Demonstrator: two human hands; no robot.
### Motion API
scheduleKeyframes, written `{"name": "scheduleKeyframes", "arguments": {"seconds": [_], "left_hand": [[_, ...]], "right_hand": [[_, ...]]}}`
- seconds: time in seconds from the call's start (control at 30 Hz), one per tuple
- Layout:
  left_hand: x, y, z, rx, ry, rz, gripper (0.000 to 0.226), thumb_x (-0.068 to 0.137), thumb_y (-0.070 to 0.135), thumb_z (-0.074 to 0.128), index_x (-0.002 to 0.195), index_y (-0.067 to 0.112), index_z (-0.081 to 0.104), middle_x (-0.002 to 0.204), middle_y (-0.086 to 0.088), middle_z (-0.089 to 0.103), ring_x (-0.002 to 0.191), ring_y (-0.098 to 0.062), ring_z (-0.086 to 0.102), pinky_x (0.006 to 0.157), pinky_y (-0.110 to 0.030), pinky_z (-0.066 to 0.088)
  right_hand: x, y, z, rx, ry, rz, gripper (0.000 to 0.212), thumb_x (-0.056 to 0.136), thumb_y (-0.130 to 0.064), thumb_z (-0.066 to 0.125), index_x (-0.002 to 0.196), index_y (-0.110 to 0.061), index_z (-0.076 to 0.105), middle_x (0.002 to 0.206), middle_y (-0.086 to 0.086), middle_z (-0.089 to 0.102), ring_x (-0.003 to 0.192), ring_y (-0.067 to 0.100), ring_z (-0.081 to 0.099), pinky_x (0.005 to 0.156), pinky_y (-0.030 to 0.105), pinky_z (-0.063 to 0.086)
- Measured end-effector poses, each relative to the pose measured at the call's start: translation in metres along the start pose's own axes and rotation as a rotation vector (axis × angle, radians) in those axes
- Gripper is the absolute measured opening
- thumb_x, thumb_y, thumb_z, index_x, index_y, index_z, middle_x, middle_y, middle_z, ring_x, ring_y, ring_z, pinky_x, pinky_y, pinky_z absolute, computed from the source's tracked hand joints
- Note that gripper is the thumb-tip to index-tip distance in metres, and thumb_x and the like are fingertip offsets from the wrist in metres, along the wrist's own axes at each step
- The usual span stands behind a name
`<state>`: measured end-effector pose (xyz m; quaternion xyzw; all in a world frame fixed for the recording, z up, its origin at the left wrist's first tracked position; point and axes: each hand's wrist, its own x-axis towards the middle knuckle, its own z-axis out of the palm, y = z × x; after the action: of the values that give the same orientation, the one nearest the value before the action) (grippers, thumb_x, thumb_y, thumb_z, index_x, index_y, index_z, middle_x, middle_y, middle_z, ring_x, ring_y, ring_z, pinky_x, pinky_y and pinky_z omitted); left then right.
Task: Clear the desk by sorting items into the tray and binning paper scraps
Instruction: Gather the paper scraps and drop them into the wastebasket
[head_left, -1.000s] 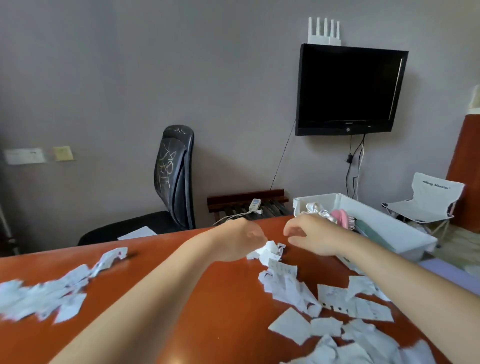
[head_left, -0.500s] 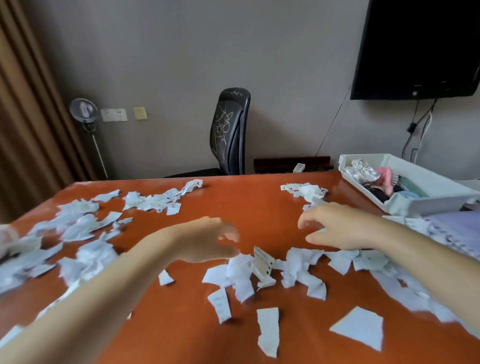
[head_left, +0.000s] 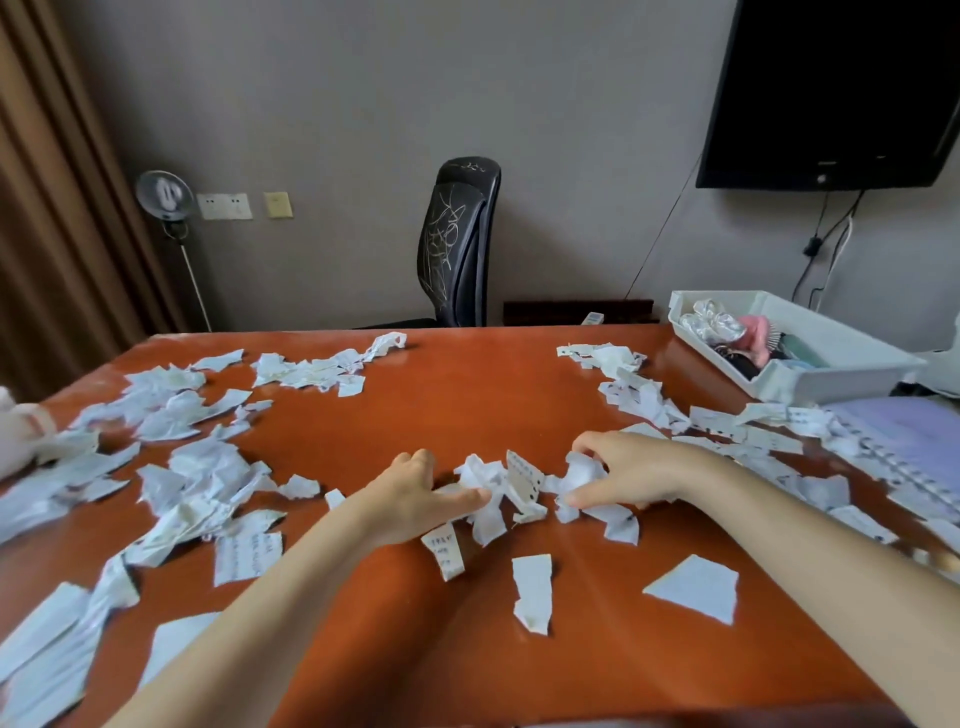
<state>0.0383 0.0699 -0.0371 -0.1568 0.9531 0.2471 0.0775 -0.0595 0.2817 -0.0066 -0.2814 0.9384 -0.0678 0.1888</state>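
Observation:
Torn white paper scraps lie all over the orange-brown desk (head_left: 467, 405). A small heap of scraps (head_left: 511, 486) sits at the middle. My left hand (head_left: 415, 493) rests on the desk against the heap's left side, fingers stretched toward it. On the heap's right side, my right hand (head_left: 634, 470) has its fingers curled over the scraps. A white tray (head_left: 852, 379) at the desk's far right corner holds a silver item, a pink brush and dark things.
More scraps spread over the left half (head_left: 171, 467) and along the right (head_left: 727, 421). A purple spiral notebook (head_left: 904, 441) lies at the right edge. A black office chair (head_left: 460, 244) stands behind the desk; a TV (head_left: 831, 88) hangs on the wall.
The view has tilted down to the desk. Both hands have dropped from above the far scraps onto the middle heap and closed in on it from either side.

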Motion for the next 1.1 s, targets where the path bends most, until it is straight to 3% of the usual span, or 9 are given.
{"name": "scheduleKeyframes", "arguments": {"seconds": [0.13, 0.37, 0.47, 0.5, 0.57, 0.83, 0.93, 1.0, 1.1], "left_hand": [[0.011, 0.01, 0.001, 0.005, -0.052, -0.001, 0.077, 0.073, 0.07, 0.056, 0.127, 0.017, 0.043, 0.12, -0.001, 0.052, 0.102, -0.017, 0.054, 0.084, -0.03, 0.05], [0.023, 0.017, 0.009, 0.118, 0.011, 0.039, 0.062, 0.074, 0.052, 0.069, 0.119, 0.014, 0.05, 0.108, -0.003, 0.06, 0.093, -0.021, 0.057, 0.073, -0.031, 0.046], [0.026, 0.015, 0.008, 0.091, 0.009, 0.042, 0.063, 0.076, 0.047, 0.071, 0.124, 0.012, 0.054, 0.113, -0.006, 0.063, 0.089, -0.02, 0.057, 0.08, -0.033, 0.05], [0.027, 0.014, 0.008, 0.085, 0.006, 0.043, 0.062, 0.076, 0.045, 0.072, 0.125, 0.011, 0.055, 0.112, -0.005, 0.064, 0.089, -0.02, 0.056, 0.082, -0.034, 0.051], [0.03, 0.013, 0.007, 0.073, -0.002, 0.041, 0.06, 0.076, 0.041, 0.073, 0.125, 0.011, 0.056, 0.112, -0.005, 0.064, 0.092, -0.022, 0.061, 0.082, -0.033, 0.052], [0.037, 0.011, -0.018, 0.012, -0.044, 0.078, 0.053, 0.084, 0.028, 0.067, 0.132, 0.012, 0.052, 0.129, -0.006, 0.058, 0.112, -0.022, 0.056, 0.08, -0.022, 0.045], [0.037, 0.013, -0.039, -0.031, -0.001, 0.078, 0.049, 0.085, 0.027, 0.066, 0.128, 0.007, 0.055, 0.127, -0.01, 0.059, 0.109, -0.024, 0.057, 0.082, -0.025, 0.047], [0.037, 0.014, -0.053, -0.059, 0.018, 0.085, 0.043, 0.086, 0.026, 0.065, 0.122, 0.004, 0.059, 0.122, -0.014, 0.063, 0.109, -0.028, 0.061, 0.085, -0.029, 0.05], [0.035, 0.01, -0.066, -0.059, 0.086, 0.07, 0.043, 0.086, 0.028, 0.066, 0.121, 0.005, 0.06, 0.12, -0.014, 0.064, 0.108, -0.029, 0.062, 0.087, -0.032, 0.051]], "right_hand": [[0.006, -0.003, 0.007, 0.028, 0.065, 0.006, 0.064, 0.084, -0.048, 0.062, 0.137, -0.022, 0.038, 0.137, 0.0, 0.045, 0.117, 0.018, 0.049, 0.093, 0.031, 0.047], [0.021, -0.004, 0.013, 0.058, 0.066, 0.004, 0.052, 0.083, -0.03, 0.067, 0.129, -0.022, 0.046, 0.126, 0.001, 0.052, 0.107, 0.018, 0.054, 0.087, 0.03, 0.048], [0.025, -0.004, 0.015, 0.085, 0.103, -0.015, 0.015, 0.082, -0.02, 0.066, 0.084, -0.018, 0.051, 0.083, 0.0, 0.049, 0.072, 0.015, 0.044, 0.063, 0.027, 0.039], [0.026, -0.004, 0.015, 0.103, 0.104, -0.014, 0.027, 0.081, -0.017, 0.065, 0.07, -0.018, 0.041, 0.071, -0.001, 0.038, 0.065, 0.015, 0.034, 0.056, 0.027, 0.031], [0.027, -0.004, 0.013, 0.107, 0.108, -0.03, 0.041, 0.081, -0.016, 0.065, 0.063, -0.019, 0.028, 0.066, -0.002, 0.027, 0.062, 0.015, 0.024, 0.053, 0.026, 0.023], [0.032, -0.004, -0.014, 0.234, 0.229, -0.052, 0.041, 0.08, -0.01, 0.062, 0.058, -0.018, 0.028, 0.059, -0.002, 0.024, 0.054, 0.012, 0.023, 0.049, 0.024, 0.02], [0.03, -0.01, -0.03, 0.256, 0.305, -0.058, 0.016, 0.082, -0.013, 0.062, 0.072, -0.005, 0.053, 0.065, 0.005, 0.033, 0.057, 0.013, 0.029, 0.049, 0.024, 0.022], [0.03, -0.014, -0.039, 0.272, 0.325, -0.081, 0.034, 0.084, -0.017, 0.063, 0.106, 0.009, 0.06, 0.08, 0.018, 0.053, 0.061, 0.017, 0.041, 0.051, 0.023, 0.029], [0.031, -0.028, -0.05, 0.295, 0.415, -0.134, 0.039, 0.086, -0.018, 0.063, 0.12, 0.0, 0.059, 0.122, 0.023, 0.058, 0.098, 0.031, 0.061, 0.076, 0.033, 0.051]]}}
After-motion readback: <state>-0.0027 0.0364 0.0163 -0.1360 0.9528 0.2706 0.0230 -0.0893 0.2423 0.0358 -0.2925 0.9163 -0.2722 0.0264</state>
